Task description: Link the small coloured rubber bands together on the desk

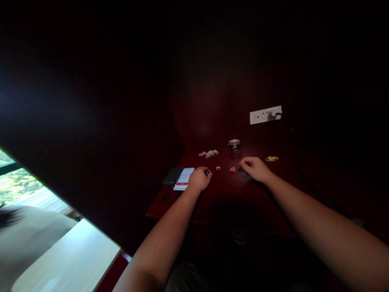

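Observation:
My left hand (pixel 199 178) rests on the dark red desk with its fingers curled. A small pale bit shows at its fingertips, too small to name. To its right lies a single green hair tie (pixel 218 168). My right hand (pixel 254 168) is closed in a pinch just right of a small cluster of orange-red hair ties (pixel 233 169); what the fingertips hold, if anything, is hidden. Farther right sit several yellow hair ties (pixel 271 158). A mixed-colour heap of hair ties (pixel 209 153) is spread out beyond my left hand.
A lidded clear jar (pixel 234 147) stands toward the back. Left of my left hand are a lit phone (pixel 184 179) and a black box-like object (pixel 172 176). A socket panel (pixel 258 117) with a plug is on the back wall. Another person's sleeve (pixel 33 235) shows at far left.

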Available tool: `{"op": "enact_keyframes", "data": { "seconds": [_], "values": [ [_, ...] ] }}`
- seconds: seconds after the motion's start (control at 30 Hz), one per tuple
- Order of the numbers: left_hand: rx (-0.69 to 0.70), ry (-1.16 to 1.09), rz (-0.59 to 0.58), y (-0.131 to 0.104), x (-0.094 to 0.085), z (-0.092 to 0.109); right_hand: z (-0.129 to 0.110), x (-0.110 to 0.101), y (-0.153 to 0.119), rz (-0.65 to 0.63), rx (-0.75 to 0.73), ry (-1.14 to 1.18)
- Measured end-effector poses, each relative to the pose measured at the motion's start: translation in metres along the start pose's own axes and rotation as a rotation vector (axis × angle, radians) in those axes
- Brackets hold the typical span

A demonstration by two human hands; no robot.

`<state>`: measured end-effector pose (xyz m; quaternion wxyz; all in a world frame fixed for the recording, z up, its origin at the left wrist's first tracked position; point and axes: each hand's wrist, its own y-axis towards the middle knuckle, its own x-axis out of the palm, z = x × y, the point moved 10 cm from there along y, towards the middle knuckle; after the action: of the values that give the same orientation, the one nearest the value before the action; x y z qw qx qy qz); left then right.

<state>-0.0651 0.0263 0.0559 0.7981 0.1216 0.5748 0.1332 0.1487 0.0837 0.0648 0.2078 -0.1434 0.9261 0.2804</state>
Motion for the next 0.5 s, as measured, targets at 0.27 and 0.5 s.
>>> {"op": "enact_keyframes", "data": {
  "seconds": [0.27, 0.5],
  "values": [
    [-0.086, 0.208, -0.19, 0.046, 0.021, -0.019, 0.001, -0.01, 0.002, 0.061, -0.004, 0.002],
    [-0.027, 0.25, -0.216, 0.055, 0.021, -0.02, 0.003, -0.007, 0.003, 0.061, 0.002, 0.0]
  ]
}}
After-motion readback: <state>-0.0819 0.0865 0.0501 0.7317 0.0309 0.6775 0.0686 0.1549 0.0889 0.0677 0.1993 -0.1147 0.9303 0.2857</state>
